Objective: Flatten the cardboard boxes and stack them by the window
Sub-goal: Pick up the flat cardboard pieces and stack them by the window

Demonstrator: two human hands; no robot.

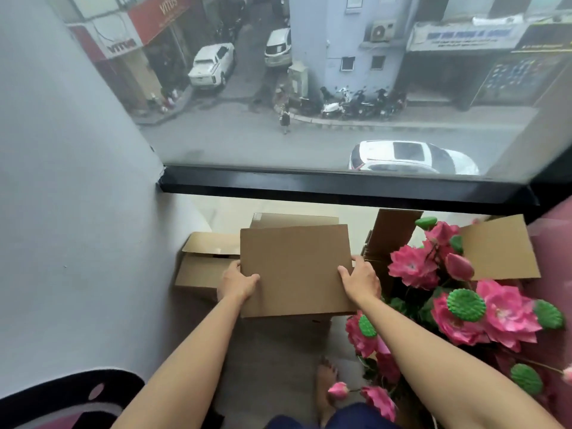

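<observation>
— Below the window [309, 88], what's in your grip?
— My left hand [236, 281] and right hand [362, 280] clasp the flattened box [295, 270] by its side edges, long axis left-right, above floor [272, 360].
— Room?
— Open box [201, 267] left, flowers [458, 298] right.

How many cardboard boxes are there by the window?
5, possibly more hidden: a flat box held by both hands, a piece behind it, an open box at left, a dark upright box, and one behind the pink flowers.

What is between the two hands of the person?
In the head view, a flattened cardboard box spans the gap: the left hand grips its left edge, the right hand its right edge.
</observation>
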